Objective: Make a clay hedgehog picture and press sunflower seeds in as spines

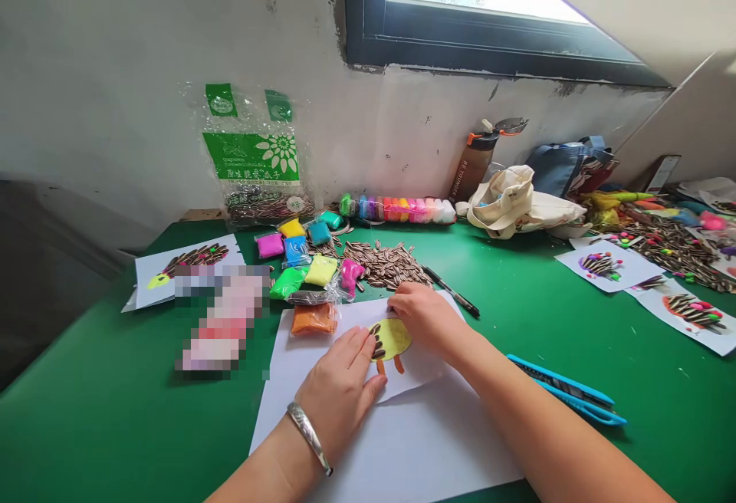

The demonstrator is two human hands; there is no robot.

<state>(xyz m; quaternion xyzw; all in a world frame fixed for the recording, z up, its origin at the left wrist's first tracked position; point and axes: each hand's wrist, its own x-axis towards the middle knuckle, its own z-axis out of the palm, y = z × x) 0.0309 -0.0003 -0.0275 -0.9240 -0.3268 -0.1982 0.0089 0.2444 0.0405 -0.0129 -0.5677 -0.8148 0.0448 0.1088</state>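
A small white sheet bears a flat yellow oval of modelling clay (393, 338) with orange legs (399, 364). Several dark striped sunflower seeds (377, 342) are stuck along the oval's left side. My left hand (345, 373), a silver bangle on its wrist, lies flat with its fingertips at those seeds. Over the oval's upper right edge, my right hand (422, 315) has its fingers bent together; whatever is between them is hidden. Beneath lies larger white paper (448, 442). Just behind the hands is a loose pile of sunflower seeds (385, 264).
Bagged clay (313, 319) rests on the paper, with more coloured packets behind. A black pen (451, 292) and blue utility knife (566, 389) lie to the right. Finished seed pictures (192, 265) sit at the left; a seed bag (253, 158) leans on the wall near a bottle (474, 162).
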